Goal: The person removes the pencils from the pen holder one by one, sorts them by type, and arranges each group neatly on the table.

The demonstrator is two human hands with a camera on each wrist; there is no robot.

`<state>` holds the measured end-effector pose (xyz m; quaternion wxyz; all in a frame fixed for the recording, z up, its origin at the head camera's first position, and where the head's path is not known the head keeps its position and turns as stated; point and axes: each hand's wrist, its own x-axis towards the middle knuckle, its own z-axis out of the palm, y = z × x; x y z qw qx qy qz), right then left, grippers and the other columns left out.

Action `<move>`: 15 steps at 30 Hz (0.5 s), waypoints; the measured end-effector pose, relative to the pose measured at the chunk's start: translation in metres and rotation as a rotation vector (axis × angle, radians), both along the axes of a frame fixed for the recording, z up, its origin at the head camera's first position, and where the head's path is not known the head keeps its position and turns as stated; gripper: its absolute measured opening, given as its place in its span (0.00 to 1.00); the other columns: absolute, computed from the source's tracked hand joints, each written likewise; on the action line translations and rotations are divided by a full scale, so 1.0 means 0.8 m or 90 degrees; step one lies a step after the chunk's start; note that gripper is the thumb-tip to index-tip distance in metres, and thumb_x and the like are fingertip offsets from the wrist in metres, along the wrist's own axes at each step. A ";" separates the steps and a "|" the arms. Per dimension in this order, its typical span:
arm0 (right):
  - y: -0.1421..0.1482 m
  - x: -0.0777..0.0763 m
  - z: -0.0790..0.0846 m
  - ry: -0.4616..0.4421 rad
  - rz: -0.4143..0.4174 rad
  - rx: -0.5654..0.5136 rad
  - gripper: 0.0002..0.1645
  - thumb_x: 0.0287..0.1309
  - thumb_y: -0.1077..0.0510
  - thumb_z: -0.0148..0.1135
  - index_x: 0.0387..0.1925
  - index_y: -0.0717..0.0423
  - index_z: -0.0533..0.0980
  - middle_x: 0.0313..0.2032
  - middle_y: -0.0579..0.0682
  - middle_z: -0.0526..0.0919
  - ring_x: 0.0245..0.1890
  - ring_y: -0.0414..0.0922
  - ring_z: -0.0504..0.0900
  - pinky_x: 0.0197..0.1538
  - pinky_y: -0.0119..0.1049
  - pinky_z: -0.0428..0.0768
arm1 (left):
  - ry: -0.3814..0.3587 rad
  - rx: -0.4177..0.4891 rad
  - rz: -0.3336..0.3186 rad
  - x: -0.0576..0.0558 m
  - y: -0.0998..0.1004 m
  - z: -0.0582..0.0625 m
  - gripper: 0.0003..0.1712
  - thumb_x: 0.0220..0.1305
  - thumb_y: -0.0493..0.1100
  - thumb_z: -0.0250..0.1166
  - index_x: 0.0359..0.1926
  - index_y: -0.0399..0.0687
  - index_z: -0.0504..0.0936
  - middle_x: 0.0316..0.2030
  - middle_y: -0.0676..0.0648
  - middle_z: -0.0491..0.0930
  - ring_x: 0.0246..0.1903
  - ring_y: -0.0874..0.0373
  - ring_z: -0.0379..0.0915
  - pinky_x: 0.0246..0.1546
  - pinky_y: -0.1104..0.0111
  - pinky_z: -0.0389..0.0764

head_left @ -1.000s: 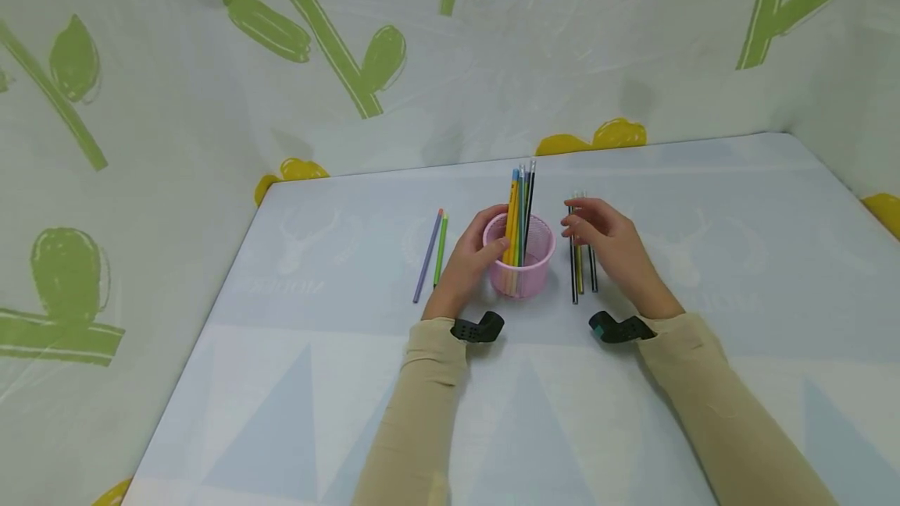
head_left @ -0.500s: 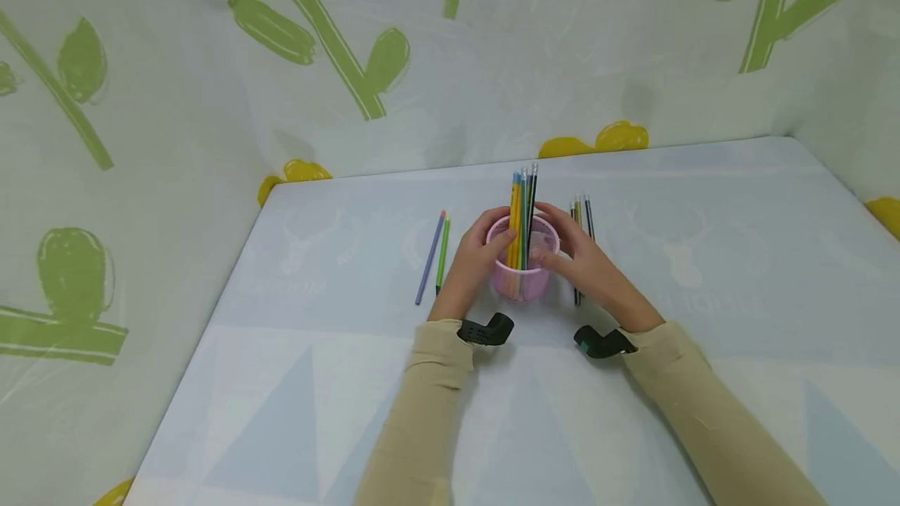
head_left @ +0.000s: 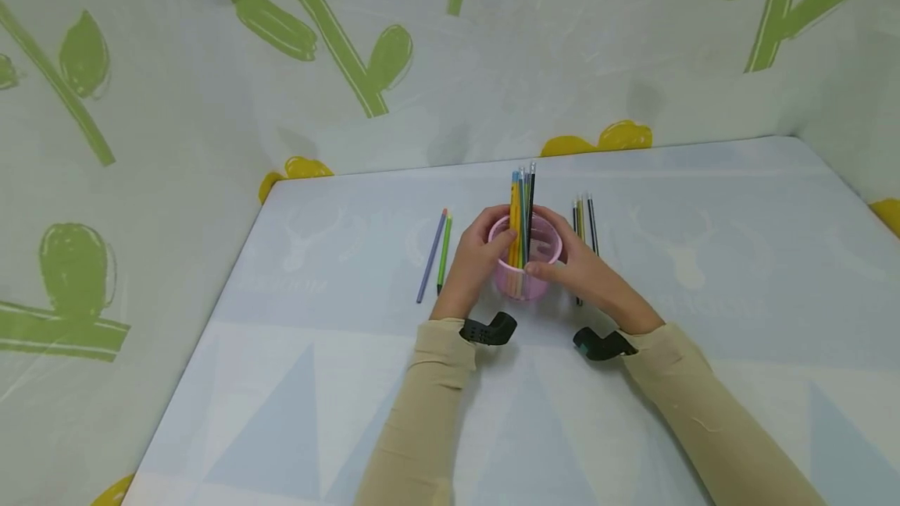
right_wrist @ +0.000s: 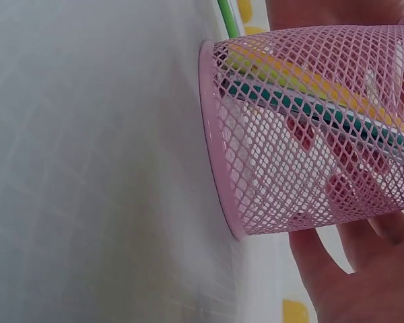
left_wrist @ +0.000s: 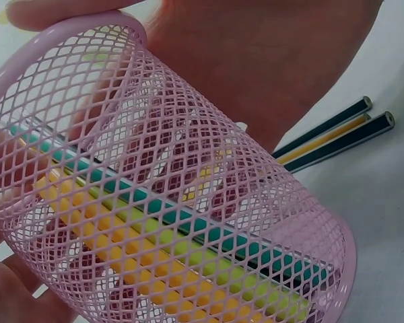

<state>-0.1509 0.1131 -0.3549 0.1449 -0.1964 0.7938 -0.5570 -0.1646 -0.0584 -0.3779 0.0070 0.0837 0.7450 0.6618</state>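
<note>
A pink mesh pencil cup stands upright between my two hands in the head view. My left hand grips its left side, thumb over the near rim. The right hand holds the opposite side, with its thumb at the near rim and fingers curving behind. Several pencils lean inside, among them yellow pencils and a black pencil. Through the mesh in the left wrist view, a teal pencil lies beside yellow ones. The right wrist view shows the cup's base rim close over the tabletop.
Left of the cup, a purple pencil and a green pencil lie on the pale patterned tabletop. On the right are a few dark and yellow pencils, partly covered by the right hand. A leaf-patterned wall rises behind.
My right hand has moved left from above the pencils on the right and taken hold of the cup. The left hand has kept its grip, shifting slightly right with the cup.
</note>
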 end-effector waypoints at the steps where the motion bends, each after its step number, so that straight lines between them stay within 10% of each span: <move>1: -0.001 0.002 0.004 0.001 -0.002 0.005 0.46 0.52 0.56 0.58 0.67 0.44 0.44 0.66 0.53 0.47 0.62 0.56 0.54 0.59 0.58 0.54 | 0.003 0.006 0.002 0.000 0.000 0.000 0.17 0.61 0.46 0.54 0.52 0.60 0.71 0.52 0.61 0.70 0.54 0.68 0.62 0.55 0.65 0.64; 15: -0.003 0.006 0.006 0.003 -0.017 0.017 0.46 0.52 0.55 0.58 0.67 0.46 0.44 0.65 0.56 0.50 0.63 0.56 0.54 0.57 0.58 0.58 | 0.031 -0.048 0.096 -0.003 -0.008 0.000 0.20 0.58 0.60 0.56 0.44 0.55 0.78 0.44 0.59 0.74 0.49 0.65 0.65 0.52 0.64 0.67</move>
